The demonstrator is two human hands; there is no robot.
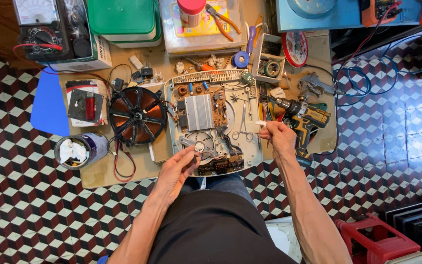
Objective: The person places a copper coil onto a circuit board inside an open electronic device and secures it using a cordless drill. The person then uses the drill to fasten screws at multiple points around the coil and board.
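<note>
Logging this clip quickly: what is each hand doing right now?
Left hand: fingers pinched at the fan of the opened appliance; whether it grips anything cannot be told.
Right hand: closed, pinching a small white piece.

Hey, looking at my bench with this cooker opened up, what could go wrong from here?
The left hand is at the small fan of the open cooker base, right beside the bare circuit board; a slip might knock parts there.

The copper coil lies beside the base on thin wires, so shifting the base may strain them.

The right hand pinches a small white piece above loose scissors; it could drop among the parts.
</note>
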